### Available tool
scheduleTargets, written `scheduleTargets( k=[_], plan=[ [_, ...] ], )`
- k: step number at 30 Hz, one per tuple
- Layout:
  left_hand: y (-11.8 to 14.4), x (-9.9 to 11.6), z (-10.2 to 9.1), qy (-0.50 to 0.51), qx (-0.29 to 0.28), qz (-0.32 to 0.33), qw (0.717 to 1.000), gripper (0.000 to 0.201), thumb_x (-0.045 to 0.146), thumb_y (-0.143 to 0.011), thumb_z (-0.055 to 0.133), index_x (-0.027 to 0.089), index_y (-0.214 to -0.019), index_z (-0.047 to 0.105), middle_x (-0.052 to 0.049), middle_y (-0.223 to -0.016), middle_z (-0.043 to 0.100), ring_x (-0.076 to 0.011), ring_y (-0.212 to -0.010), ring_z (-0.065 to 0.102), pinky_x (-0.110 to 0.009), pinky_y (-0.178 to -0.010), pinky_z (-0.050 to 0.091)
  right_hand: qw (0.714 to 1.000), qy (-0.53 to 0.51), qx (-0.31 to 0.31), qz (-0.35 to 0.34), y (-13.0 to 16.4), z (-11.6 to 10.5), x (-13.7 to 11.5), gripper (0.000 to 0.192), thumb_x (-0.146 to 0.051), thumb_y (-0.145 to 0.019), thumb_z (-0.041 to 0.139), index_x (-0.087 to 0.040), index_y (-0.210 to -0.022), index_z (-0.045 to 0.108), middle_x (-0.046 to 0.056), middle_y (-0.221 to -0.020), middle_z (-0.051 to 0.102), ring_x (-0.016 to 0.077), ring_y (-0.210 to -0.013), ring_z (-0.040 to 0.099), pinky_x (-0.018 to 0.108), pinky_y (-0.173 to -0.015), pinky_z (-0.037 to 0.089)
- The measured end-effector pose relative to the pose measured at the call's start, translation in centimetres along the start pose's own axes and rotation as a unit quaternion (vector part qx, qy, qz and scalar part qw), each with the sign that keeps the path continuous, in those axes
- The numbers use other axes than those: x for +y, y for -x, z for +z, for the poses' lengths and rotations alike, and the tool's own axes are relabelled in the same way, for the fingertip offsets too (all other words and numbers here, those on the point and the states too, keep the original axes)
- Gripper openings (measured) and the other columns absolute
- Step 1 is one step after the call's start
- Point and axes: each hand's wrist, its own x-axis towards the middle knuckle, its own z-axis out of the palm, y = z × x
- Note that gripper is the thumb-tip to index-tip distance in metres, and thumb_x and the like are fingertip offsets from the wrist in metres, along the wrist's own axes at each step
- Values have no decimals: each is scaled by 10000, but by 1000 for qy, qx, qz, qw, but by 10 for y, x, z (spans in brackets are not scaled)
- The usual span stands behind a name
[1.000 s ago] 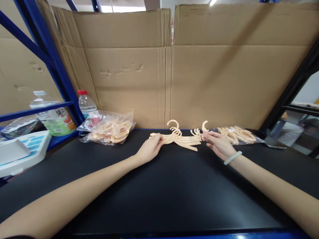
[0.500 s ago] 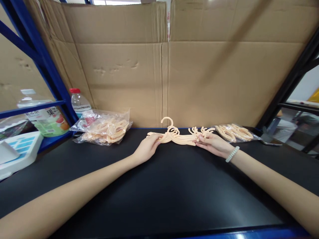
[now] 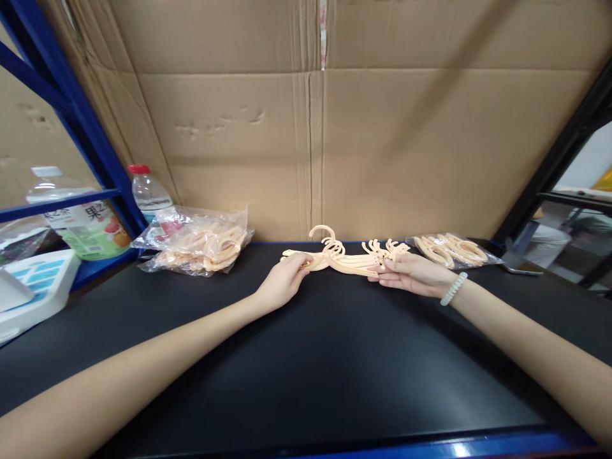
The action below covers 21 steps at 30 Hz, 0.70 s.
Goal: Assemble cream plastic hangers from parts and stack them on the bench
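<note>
A stack of several small cream plastic hangers [image 3: 345, 257] lies at the back middle of the black table [image 3: 306, 357], hooks pointing up and right. My left hand [image 3: 282, 281] pinches the left end of the stack. At the stack's right end rests my right hand [image 3: 412, 275], fingers laid flat over the hangers; a pale beaded bracelet [image 3: 452, 288] is on that wrist.
A clear bag of cream hangers [image 3: 203, 243] lies at the back left, another bag [image 3: 449, 249] at the back right. A red-capped water bottle [image 3: 146, 189] and a drink bottle [image 3: 81, 220] stand by the blue rack [image 3: 71, 108]. Cardboard [image 3: 315, 127] walls the back.
My right hand has lowered and flattened onto the hangers' right end, pressing the raised hooks down. The view has tilted slightly downward.
</note>
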Motion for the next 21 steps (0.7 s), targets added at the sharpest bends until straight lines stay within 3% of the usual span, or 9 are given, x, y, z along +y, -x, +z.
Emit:
scheduleTargets(
  k=[10, 21],
  plan=[
    [-1, 4, -1, 3, -2, 8, 1000, 110, 212, -923, 423, 195, -958, 526, -64, -1006, 628, -207, -928, 595, -358, -840, 477, 999, -2, -17, 28, -1, 0, 3, 101, -190, -827, 663, -128, -767, 609, 166, -1031, 705, 219, -954, 689, 283, -861, 570],
    [0, 2, -1, 1, -3, 11, 1000, 112, 192, -921, 425, 203, -967, 527, -54, -1013, 625, -205, -955, 587, -355, -859, 468, 999, 21, 39, -15, -7, 3, 13, 69, -170, -816, 677, -122, -790, 634, 115, -864, 712, 191, -822, 711, 274, -804, 598]
  ],
)
